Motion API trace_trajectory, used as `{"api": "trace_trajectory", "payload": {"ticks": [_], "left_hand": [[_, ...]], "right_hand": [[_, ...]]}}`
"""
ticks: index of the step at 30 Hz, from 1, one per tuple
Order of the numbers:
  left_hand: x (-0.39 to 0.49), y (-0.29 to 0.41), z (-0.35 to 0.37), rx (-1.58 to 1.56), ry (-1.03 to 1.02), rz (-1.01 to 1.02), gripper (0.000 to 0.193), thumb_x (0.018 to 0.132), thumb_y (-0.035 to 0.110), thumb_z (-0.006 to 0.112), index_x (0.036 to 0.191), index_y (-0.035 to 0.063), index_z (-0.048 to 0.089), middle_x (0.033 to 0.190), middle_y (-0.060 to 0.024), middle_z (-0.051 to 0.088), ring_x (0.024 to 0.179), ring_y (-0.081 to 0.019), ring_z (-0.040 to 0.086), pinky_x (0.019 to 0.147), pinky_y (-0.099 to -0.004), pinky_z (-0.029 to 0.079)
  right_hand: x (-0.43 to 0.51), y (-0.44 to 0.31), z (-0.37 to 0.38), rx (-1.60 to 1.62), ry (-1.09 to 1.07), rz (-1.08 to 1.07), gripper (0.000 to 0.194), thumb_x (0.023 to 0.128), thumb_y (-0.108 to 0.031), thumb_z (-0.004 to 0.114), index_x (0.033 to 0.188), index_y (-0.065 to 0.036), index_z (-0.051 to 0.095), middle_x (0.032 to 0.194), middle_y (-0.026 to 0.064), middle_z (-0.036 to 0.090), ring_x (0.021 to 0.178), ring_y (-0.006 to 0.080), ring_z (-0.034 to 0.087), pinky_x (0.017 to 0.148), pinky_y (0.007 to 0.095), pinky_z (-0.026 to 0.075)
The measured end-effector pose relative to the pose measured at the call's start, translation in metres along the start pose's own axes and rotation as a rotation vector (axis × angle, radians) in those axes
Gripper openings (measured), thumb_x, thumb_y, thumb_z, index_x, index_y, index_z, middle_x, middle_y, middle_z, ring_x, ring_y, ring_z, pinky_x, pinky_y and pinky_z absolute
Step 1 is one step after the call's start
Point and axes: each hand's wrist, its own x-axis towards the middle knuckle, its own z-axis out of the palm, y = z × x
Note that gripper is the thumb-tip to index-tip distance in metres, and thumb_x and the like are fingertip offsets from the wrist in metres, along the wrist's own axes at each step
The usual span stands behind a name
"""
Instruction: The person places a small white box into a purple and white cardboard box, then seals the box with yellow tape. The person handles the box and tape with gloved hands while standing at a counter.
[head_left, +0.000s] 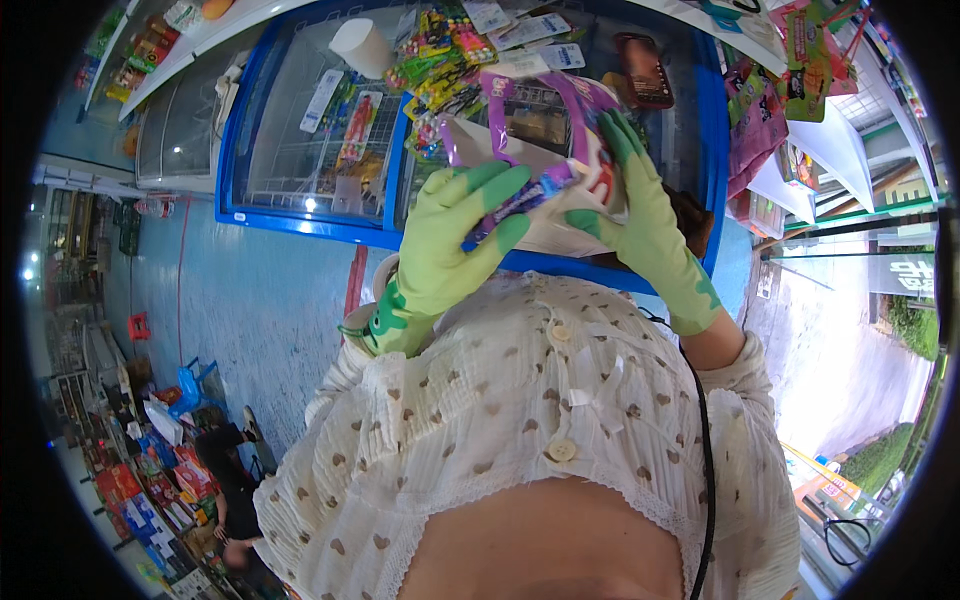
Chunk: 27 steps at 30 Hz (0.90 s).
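Observation:
Both my hands wear light green rubber gloves with darker green fingertips. Between them is a glossy purple-and-white package (555, 229), tilted above a blue-framed glass-top chest freezer (322, 234). Its upper part has an opening framed in purple. My left hand (457, 232) grips the lower left side, with bent fingers on a blue-purple printed part (536, 193); whether that part is a separate packet cannot be told. My right hand (637, 214) clasps the right side, fingers stretched up along it and thumb at the front.
Colourful beaded carded packs (442, 75), a white cup (361, 46) and a smartphone (645, 69) lie on the glass. Snack bags (757, 120) hang at the right. A blue stool (193, 386) and another person (229, 472) are at the lower left. A black cable (709, 480) crosses my shirt.

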Motion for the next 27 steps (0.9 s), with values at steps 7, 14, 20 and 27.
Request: {"api": "trace_trajectory", "payload": {"ticks": [7, 14, 20, 27], "left_hand": [[-0.037, -0.060, 0.013, -0.631, 0.499, -0.361, 0.060, 0.100, 0.028, 0.058, 0.152, 0.0093, 0.035, 0.156, -0.0152, 0.035, 0.140, -0.0283, 0.041, 0.113, -0.0430, 0.035], [-0.049, -0.083, 0.065, -1.089, 0.270, -0.459, 0.082, 0.102, 0.051, 0.050, 0.160, 0.0104, 0.009, 0.160, -0.0133, 0.029, 0.143, -0.0275, 0.036, 0.116, -0.0392, 0.031], [-0.010, -0.073, 0.014, -1.160, 0.222, -0.427, 0.095, 0.092, 0.068, 0.053, 0.154, 0.0023, 0.026, 0.144, -0.0196, 0.050, 0.128, -0.0252, 0.054, 0.110, -0.0381, 0.041], [0.023, -0.089, -0.027, -1.312, -0.434, -0.599, 0.076, 0.099, 0.047, 0.057, 0.156, 0.0093, 0.026, 0.119, -0.0158, 0.066, 0.101, -0.0204, 0.065, 0.094, -0.0324, 0.050]], "right_hand": [[-0.033, 0.011, -0.008, 0.070, -0.035, -0.013, 0.093, 0.071, -0.029, 0.087, 0.147, 0.000, 0.042, 0.151, 0.0218, 0.043, 0.135, 0.0412, 0.046, 0.111, 0.0435, 0.039], [-0.011, -0.008, -0.011, 0.040, -0.122, -0.081, 0.089, 0.070, -0.025, 0.088, 0.144, 0.001, 0.046, 0.150, 0.0209, 0.045, 0.138, 0.0389, 0.045, 0.113, 0.0431, 0.037], [0.018, -0.032, -0.020, 0.195, -0.218, -0.071, 0.086, 0.072, -0.010, 0.085, 0.147, -0.001, 0.044, 0.152, 0.0166, 0.045, 0.139, 0.0301, 0.045, 0.113, 0.0372, 0.037], [0.015, -0.012, -0.033, 0.372, -0.491, 0.158, 0.088, 0.072, 0.007, 0.080, 0.151, -0.004, 0.040, 0.159, 0.0109, 0.036, 0.145, 0.0219, 0.036, 0.116, 0.0352, 0.032]]}}
